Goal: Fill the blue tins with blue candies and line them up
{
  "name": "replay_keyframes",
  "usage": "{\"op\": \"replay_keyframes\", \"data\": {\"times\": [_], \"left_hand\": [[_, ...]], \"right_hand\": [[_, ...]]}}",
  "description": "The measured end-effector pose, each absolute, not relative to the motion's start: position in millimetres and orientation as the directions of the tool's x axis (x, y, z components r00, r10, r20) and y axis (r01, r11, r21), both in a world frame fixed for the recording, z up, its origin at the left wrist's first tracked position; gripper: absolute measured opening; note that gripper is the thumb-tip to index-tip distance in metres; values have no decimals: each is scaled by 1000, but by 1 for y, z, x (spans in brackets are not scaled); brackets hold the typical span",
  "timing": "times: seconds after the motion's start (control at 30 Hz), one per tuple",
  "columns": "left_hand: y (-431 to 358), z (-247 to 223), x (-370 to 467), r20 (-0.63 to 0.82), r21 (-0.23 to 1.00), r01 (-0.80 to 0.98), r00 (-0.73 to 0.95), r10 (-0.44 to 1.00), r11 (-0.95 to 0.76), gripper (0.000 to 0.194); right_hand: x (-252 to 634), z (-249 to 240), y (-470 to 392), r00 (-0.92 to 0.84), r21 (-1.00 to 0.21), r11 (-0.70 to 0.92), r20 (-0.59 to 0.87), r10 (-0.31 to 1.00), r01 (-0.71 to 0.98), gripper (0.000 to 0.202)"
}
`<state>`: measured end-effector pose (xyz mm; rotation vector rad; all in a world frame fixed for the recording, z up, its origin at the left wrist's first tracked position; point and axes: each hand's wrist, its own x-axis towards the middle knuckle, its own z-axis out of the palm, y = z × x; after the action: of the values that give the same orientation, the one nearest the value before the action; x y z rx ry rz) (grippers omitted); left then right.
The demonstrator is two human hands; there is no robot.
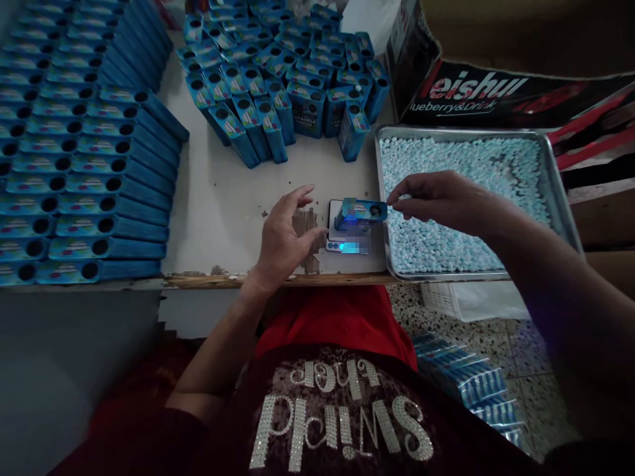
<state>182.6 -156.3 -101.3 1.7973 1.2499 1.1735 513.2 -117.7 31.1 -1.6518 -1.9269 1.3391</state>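
Note:
A small blue box (351, 213) stands on a little scale (336, 235) with a lit display near the table's front edge. Just left of the scale is my left hand (288, 235), its fingers apart and holding nothing. My right hand (431, 198) hovers over the left side of a metal tray (563, 192) full of pale blue candies (446, 244). Its fingertips are pinched together beside the right end of the blue box; whatever they may hold is too small to make out.
Rows of blue boxes (114, 165) fill the table's left side, and more boxes (278, 86) are grouped at the back. A black carton (516, 96) stands behind the tray. Wrapped blue packs (471, 377) lie on the floor at the right.

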Motion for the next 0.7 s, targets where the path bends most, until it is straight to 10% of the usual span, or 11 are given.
{"op": "replay_keyframes", "data": {"times": [0.7], "left_hand": [[-144, -99, 206, 149, 908, 354, 231, 961, -226, 85]], "right_hand": [[467, 40, -121, -394, -591, 244, -136, 909, 769, 26]]}}
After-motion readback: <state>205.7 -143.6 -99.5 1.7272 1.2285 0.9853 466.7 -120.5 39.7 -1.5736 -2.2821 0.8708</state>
